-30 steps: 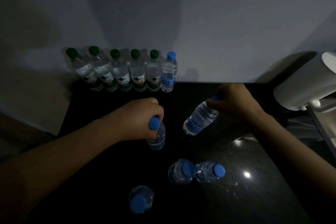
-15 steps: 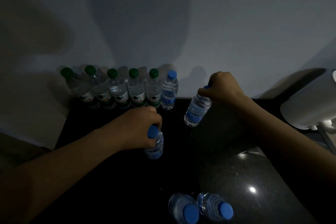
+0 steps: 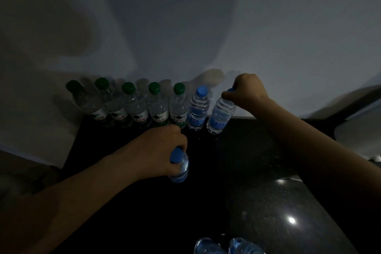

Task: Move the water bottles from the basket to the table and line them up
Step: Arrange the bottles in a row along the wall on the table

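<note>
A row of several green-capped water bottles (image 3: 154,107) stands against the wall on the black table (image 3: 257,202), ended on the right by one blue-capped bottle (image 3: 198,109). My right hand (image 3: 245,90) grips the neck of a second blue-capped bottle (image 3: 220,115), tilted, its base at the table just right of the row's end. My left hand (image 3: 162,148) grips the neck of another blue-capped bottle (image 3: 179,168) upright in the middle of the table. The basket is not in view.
Two more blue-capped bottles (image 3: 228,246) stand at the near edge of the view. A white rounded appliance (image 3: 358,128) sits at the table's right side. The wall runs directly behind the row.
My right hand has carried its bottle back and left to the end of the row by the wall. My left hand and its bottle have shifted slightly toward the row.
</note>
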Tool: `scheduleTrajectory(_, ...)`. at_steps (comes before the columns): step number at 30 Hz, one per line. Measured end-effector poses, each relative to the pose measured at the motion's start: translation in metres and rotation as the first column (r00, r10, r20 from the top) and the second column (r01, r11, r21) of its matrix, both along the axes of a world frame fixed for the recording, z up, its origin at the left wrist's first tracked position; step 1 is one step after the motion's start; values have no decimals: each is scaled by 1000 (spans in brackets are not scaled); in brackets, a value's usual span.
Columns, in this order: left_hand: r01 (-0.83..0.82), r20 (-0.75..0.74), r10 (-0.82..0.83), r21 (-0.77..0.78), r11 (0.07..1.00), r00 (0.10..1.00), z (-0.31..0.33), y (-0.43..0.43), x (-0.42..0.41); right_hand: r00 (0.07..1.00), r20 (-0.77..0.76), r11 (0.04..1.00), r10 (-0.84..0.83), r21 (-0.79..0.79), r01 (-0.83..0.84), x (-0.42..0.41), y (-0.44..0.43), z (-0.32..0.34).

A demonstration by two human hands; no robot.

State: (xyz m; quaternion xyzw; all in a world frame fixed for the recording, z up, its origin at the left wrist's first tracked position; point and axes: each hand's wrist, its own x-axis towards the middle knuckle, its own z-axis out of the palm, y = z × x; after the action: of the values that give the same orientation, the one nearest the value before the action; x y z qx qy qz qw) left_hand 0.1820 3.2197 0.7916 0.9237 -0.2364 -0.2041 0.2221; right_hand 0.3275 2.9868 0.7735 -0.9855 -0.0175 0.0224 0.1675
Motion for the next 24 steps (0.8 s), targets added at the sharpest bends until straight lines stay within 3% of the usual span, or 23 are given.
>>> scheduleTrajectory(24, -52, 10, 52, -15, 999, 999, -10, 3, 9, 999, 9, 999, 39, -26, -38, 10, 9, -17)
